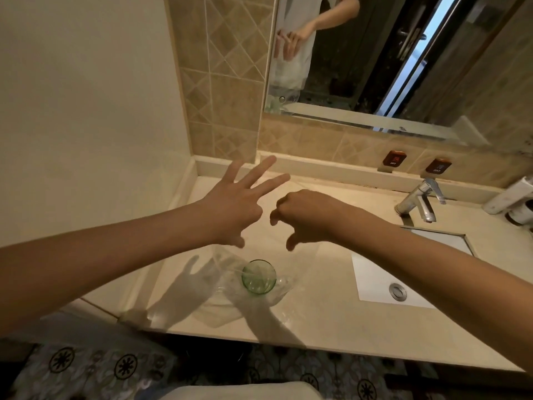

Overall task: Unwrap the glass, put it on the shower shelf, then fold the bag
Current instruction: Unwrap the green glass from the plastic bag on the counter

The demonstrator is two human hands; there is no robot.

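A green-tinted glass (258, 280) stands upright on the beige counter (317, 319), inside the bottom of a clear plastic bag (288, 284) that rises around it. My left hand (230, 203) is above and behind the glass, pinching the bag's top edge with thumb and forefinger while the other fingers are spread. My right hand (308, 217) is beside it with fingers curled, pinching the same edge. The bag is nearly see-through. The mirror reflection shows it hanging from both hands.
A white sink basin (403, 272) with a metal drain lies to the right, below a chrome faucet (421, 200). A white appliance (510, 197) sits at the far right. The mirror (360, 53) and tiled wall stand behind the counter, and a plain wall on the left.
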